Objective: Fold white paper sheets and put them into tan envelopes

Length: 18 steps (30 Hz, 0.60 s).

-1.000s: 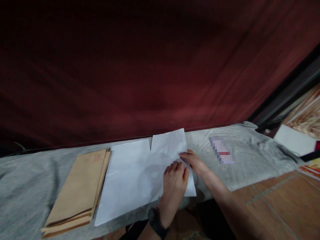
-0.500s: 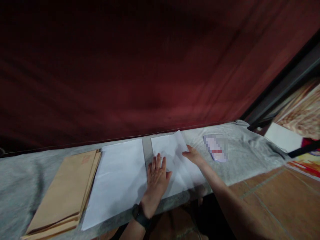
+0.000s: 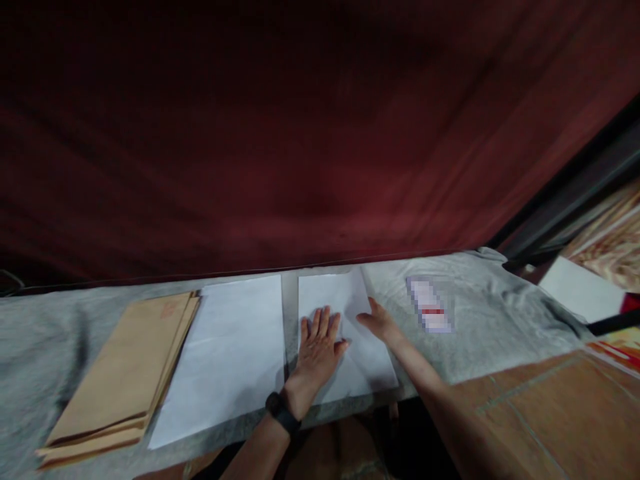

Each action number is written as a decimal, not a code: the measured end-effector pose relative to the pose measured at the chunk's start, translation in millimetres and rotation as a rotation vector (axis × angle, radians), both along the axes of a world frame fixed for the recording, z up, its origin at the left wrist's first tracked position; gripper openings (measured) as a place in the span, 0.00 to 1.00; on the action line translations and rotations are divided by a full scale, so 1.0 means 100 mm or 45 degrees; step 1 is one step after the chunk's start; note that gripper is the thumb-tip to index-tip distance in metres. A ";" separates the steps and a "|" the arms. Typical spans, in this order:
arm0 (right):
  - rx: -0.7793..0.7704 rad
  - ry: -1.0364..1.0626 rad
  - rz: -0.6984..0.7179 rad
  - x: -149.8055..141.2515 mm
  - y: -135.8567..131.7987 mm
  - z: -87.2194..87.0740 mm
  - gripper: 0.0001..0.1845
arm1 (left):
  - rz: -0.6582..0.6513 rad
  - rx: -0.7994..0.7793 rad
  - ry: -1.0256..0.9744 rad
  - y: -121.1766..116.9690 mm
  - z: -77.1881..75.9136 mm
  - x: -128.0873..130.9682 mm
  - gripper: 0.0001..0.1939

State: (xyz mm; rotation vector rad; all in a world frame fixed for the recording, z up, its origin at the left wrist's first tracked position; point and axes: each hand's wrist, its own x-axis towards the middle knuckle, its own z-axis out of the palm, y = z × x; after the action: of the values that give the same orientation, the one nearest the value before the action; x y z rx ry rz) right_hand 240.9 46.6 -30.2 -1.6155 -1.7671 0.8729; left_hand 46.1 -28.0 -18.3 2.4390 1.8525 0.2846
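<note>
My left hand (image 3: 320, 343), with a dark watch on the wrist, lies flat with spread fingers on a sheet of white paper (image 3: 330, 291). At that sheet's right edge is my right hand (image 3: 377, 321), thumb and forefinger apart, the other fingers partly hidden; whether it pinches the edge I cannot tell. Left of this sheet, across a narrow gap, lies a wider white paper (image 3: 233, 347), possibly a stack. Beside that one is a pile of brown paper envelopes (image 3: 120, 367) with small red print on the top one.
A grey cloth (image 3: 480, 327) covers the long surface. A blurred pale item with a red stripe (image 3: 433, 307) lies to the right. Dark red fabric (image 3: 320, 167) hangs behind. Brown floor tiles (image 3: 540, 393) and a white panel (image 3: 580, 290) show at the right.
The right-hand sheet has moved off the wider white paper, opening a gap between them. My left hand has gone from curled to flat on the sheet. My right hand stays at its right edge.
</note>
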 end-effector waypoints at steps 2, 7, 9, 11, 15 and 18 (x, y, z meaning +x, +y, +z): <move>-0.008 -0.095 -0.028 0.00 -0.03 0.04 0.29 | 0.005 -0.025 0.009 0.01 0.02 0.01 0.30; 0.247 -0.584 -0.150 0.05 -0.07 0.15 0.38 | 0.019 -0.068 0.042 0.02 0.06 0.05 0.29; 0.400 -0.621 -0.056 0.02 -0.09 0.15 0.35 | 0.030 -0.056 0.042 0.02 0.06 0.08 0.29; 0.472 -0.598 0.071 -0.06 -0.14 0.11 0.31 | 0.039 -0.041 0.057 0.02 0.04 0.10 0.28; 0.484 -0.668 0.252 -0.25 -0.30 -0.02 0.28 | 0.061 -0.026 0.109 0.02 -0.03 0.11 0.28; 0.492 -0.737 0.257 -0.33 -0.38 -0.09 0.27 | 0.044 0.001 0.122 0.00 -0.08 0.06 0.28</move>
State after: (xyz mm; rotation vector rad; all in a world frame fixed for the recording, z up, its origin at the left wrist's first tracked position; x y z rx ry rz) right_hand 208.1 8.6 -39.5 -1.5331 -2.3461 0.1091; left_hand 52.5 -28.1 -26.3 2.4643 1.9343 0.1736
